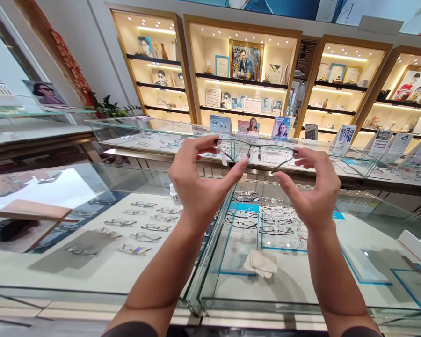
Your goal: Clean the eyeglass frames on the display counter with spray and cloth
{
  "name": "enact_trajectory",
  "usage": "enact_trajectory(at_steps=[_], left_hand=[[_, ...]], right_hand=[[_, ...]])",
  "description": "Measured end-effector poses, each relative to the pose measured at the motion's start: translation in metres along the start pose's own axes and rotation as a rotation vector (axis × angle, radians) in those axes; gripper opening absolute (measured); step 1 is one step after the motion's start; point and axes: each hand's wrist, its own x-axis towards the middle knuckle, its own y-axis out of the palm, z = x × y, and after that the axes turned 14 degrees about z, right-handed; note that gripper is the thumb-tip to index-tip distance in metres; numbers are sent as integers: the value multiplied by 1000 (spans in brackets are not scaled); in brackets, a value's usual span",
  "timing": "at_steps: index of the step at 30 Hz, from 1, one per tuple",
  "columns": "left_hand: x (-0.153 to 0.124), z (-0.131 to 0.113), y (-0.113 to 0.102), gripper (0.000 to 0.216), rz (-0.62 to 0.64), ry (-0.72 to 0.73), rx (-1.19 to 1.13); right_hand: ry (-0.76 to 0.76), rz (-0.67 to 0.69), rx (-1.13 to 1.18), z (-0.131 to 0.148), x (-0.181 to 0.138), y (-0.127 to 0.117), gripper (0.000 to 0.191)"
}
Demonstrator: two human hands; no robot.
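Note:
A pair of half-rim eyeglasses with a dark top bar is held up in front of me, lenses level. My left hand grips its left end, fingers at the hinge, thumb out below the left lens. A small white tag hangs by that side. The right end is pinched in my right hand, fingers at the hinge and thumb near the temple arm. Under my hands, on the glass counter, lies a crumpled beige cloth. Left of it, a small white bottle is partly behind my left wrist.
Rows of eyeglasses lie inside the glass display case below me. More frames sit in the right-hand case. A wooden-edged mirror or tray stands at left. Farther back are another glass counter and lit shelves.

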Motion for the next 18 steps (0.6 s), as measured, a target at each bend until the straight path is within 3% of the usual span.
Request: enact_trajectory(at_steps=[18], left_hand=[[-1, -11, -5, 44, 108, 3, 51]], right_hand=[[151, 72, 2, 1, -2, -17, 34]])
